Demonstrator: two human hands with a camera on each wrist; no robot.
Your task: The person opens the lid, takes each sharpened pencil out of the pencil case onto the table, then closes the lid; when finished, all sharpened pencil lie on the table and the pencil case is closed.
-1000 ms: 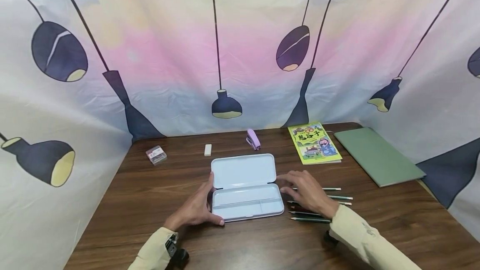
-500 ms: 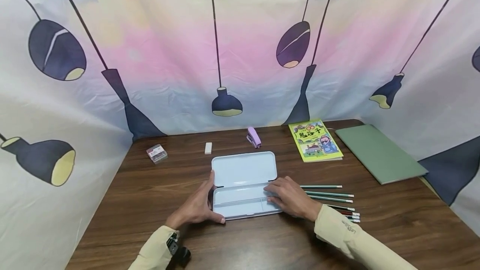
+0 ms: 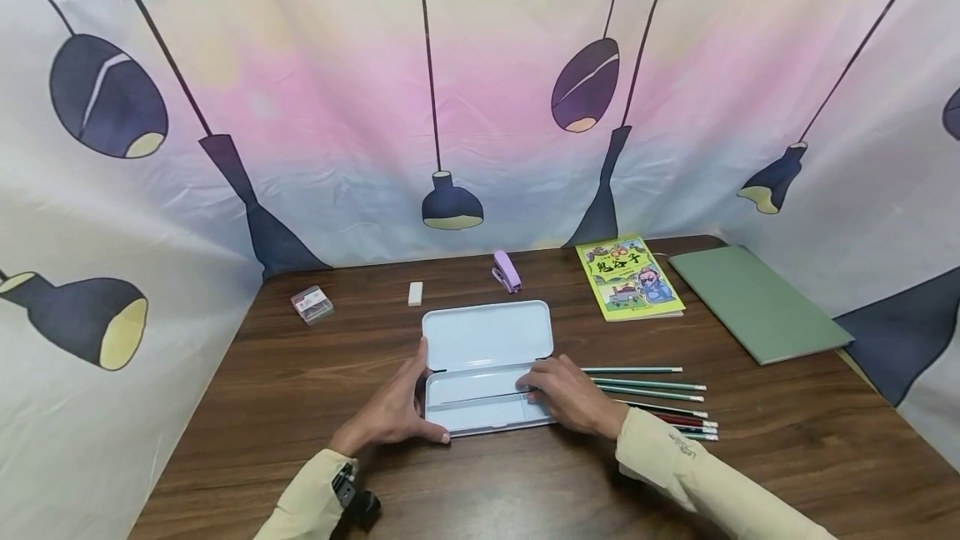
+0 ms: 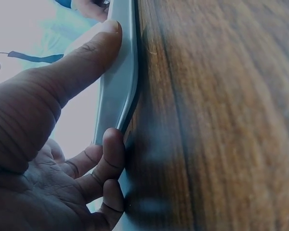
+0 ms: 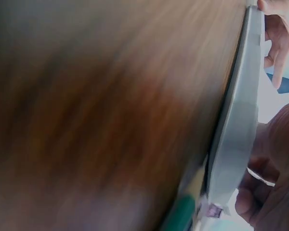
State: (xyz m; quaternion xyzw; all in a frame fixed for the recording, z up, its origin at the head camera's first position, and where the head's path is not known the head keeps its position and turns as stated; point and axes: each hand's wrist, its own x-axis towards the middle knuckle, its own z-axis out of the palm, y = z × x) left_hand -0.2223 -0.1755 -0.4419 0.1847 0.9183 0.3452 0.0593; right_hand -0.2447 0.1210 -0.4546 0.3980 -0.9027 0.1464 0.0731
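Note:
A light blue pencil case [image 3: 487, 338] lies with its lid laid back in the head view. My left hand [image 3: 392, 408] grips its left end, thumb along the front wall and fingers round the side, as the left wrist view also shows. My right hand [image 3: 567, 394] reaches over the right end, its bent fingertips inside at the thin divider [image 3: 480, 397], along which a dark line shows. In the right wrist view the right fingers [image 5: 262, 161] curl over the case wall, their tips partly hidden. Several pencils [image 3: 637, 370] lie to the right, partly under the right hand and wrist.
Along the back of the wooden table [image 3: 345, 373] lie a small clear box [image 3: 312, 305], a white eraser [image 3: 416, 294] and a purple stapler [image 3: 507, 272]. A yellow book [image 3: 630, 280] and a green folder [image 3: 759, 305] lie at the right, before a patterned curtain [image 3: 345, 90].
My right hand has moved left from beside the case onto its right end and in to the divider, uncovering the pencils' eraser ends. The left hand keeps its grip.

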